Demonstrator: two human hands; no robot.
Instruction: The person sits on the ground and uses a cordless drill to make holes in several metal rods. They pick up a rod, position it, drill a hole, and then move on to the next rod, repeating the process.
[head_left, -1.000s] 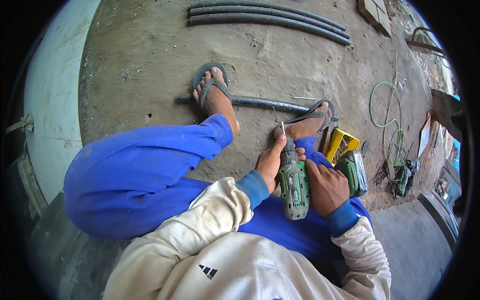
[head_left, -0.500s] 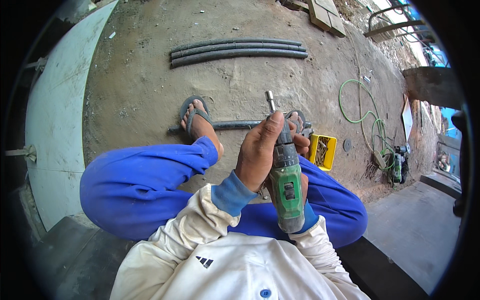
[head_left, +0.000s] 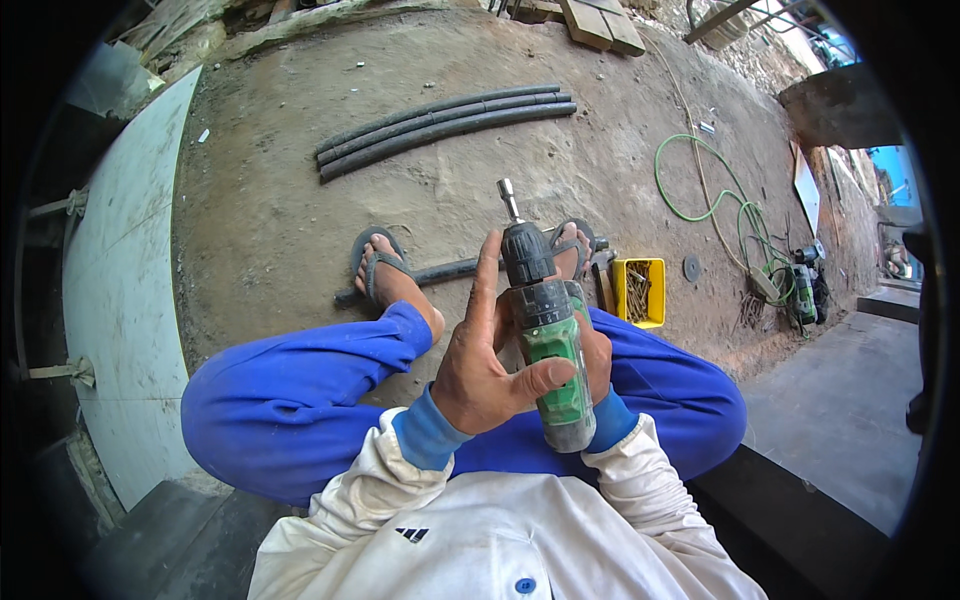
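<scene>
A green and black cordless drill (head_left: 557, 350) points away from me, a silver socket bit (head_left: 509, 200) in its chuck. My right hand (head_left: 597, 352) is wrapped round its handle from behind, largely hidden by the drill body. Along the drill's left side lies my left hand (head_left: 478, 375), index finger stretched up beside the chuck and thumb across the green housing. Its other fingers are partly hidden behind the tool. Beyond the hands, a dark pipe (head_left: 447, 271) runs across the ground under my sandalled feet.
Several dark pipes (head_left: 445, 122) lie together farther off. A yellow box (head_left: 656, 295) of screws or nails sits right of my feet, with a wooden handle (head_left: 604, 287) beside it. A green cable (head_left: 662, 185) leads to a green power tool (head_left: 803, 295). A pale panel (head_left: 135, 290) stands at left.
My left hand has come off the chuck; its index finger now stretches up and its thumb lies on the housing. The drill has shifted slightly left in view. My head view has turned a little.
</scene>
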